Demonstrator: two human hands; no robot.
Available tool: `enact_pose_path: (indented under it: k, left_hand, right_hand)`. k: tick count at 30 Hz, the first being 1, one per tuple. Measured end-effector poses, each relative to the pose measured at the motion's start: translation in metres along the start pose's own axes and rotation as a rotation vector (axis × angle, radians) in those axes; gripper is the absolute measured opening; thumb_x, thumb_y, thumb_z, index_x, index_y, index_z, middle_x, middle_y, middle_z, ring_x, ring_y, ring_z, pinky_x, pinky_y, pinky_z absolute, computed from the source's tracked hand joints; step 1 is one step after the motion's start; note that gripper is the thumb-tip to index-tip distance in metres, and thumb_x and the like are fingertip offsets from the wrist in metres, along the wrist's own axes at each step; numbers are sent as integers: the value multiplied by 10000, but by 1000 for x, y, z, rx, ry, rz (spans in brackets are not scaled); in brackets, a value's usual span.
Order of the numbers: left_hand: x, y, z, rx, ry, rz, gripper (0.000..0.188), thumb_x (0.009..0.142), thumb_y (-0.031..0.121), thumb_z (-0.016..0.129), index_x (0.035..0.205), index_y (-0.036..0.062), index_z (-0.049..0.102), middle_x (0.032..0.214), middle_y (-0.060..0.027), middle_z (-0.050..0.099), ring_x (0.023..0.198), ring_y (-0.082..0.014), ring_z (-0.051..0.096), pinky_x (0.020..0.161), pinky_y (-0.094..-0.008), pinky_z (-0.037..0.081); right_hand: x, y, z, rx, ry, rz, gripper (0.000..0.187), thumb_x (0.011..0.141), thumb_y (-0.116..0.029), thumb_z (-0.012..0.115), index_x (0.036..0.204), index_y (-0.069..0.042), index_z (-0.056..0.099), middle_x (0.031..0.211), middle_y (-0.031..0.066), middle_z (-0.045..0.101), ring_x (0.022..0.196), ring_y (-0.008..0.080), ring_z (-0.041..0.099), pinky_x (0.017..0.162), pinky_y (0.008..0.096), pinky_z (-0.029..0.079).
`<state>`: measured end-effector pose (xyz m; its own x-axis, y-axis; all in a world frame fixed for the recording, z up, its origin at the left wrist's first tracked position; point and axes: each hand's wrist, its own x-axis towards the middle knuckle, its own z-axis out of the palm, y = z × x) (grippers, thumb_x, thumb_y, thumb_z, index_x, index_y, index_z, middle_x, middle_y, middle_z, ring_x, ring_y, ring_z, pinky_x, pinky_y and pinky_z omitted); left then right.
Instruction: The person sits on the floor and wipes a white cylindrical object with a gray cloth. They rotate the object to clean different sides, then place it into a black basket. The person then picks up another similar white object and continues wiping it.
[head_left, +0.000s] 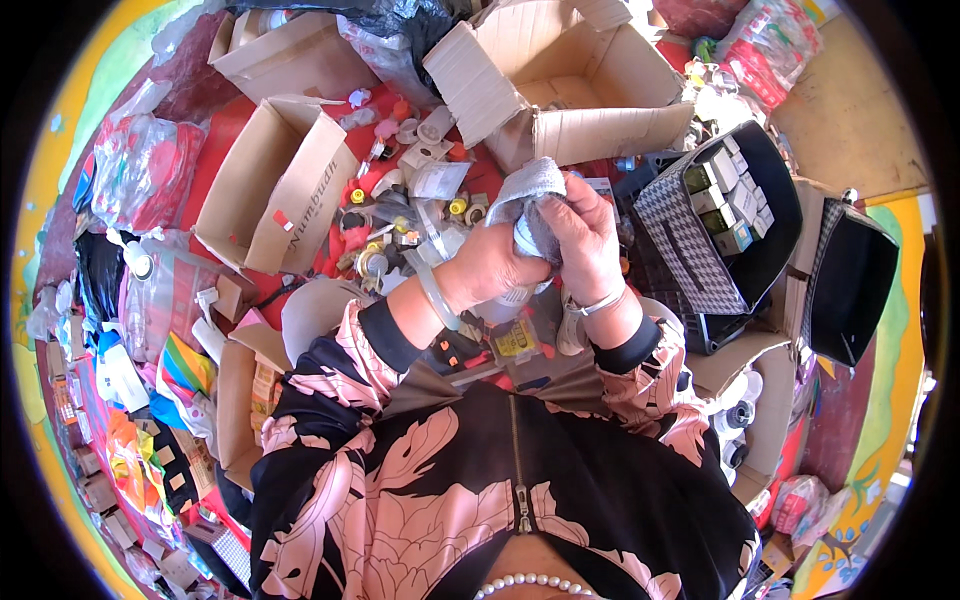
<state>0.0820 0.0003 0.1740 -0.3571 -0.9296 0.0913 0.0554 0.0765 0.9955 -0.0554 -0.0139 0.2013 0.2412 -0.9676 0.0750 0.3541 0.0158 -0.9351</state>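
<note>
In front of my chest, my left hand (pixel 495 262) is wrapped round a small pale bottle (pixel 512 298), whose lower end shows beneath my fingers. My right hand (pixel 585 238) pinches a grey cloth (pixel 530 182) that is draped over the bottle's upper end. Both hands are close together and touching the cloth. Most of the bottle is hidden by the cloth and my fingers. Past my hands, a heap of small loose items lies on a red surface, with a yellow cap (pixel 458 206) and a white paper-like piece (pixel 438 180) among them.
An open cardboard box (pixel 600 130) stands at the far side, a narrower carton (pixel 265 190) to the left. On the right, a houndstooth-patterned bin (pixel 672 230) holds several small boxes (pixel 735 195), beside a black bin (pixel 850 285). Plastic bags (pixel 150 170) crowd the left.
</note>
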Motion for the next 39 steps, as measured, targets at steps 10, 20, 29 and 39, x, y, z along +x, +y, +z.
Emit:
enact_pose_path:
  k: [10, 20, 29, 39]
  left_hand:
    - [5, -7, -18, -109, 38, 58, 406, 740, 162, 713, 1077, 24, 532, 919, -50, 625, 825, -137, 608, 755, -283, 482]
    - [9, -3, -16, 606, 240, 31, 433, 648, 260, 725, 937, 24, 505, 799, -214, 628, 772, -397, 612, 663, -447, 492]
    - [7, -6, -12, 651, 232, 13, 448, 638, 271, 729, 940, 11, 525, 833, -222, 619, 792, -383, 616, 681, -441, 496]
    - [4, -12, -12, 664, 133, 67, 458, 651, 269, 717, 935, -11, 491, 763, -218, 621, 744, -401, 611, 665, -446, 495]
  right_hand:
    - [19, -17, -44, 262, 171, 60, 207, 907, -109, 517, 1082, -12, 570, 954, 105, 643, 818, 173, 627, 708, 277, 515]
    - [11, -15, -21, -69, -54, 200, 216, 905, -195, 585, 1025, -19, 619, 867, -27, 602, 781, 43, 524, 694, 185, 427]
    - [12, -6, -22, -639, -175, 35, 349, 877, -187, 614, 1171, -10, 552, 1055, 104, 614, 982, 113, 536, 872, 266, 432]
    - [10, -1, -29, -704, -207, 65, 298, 888, -232, 583, 1108, -32, 578, 792, 123, 643, 724, 159, 610, 694, 289, 486]
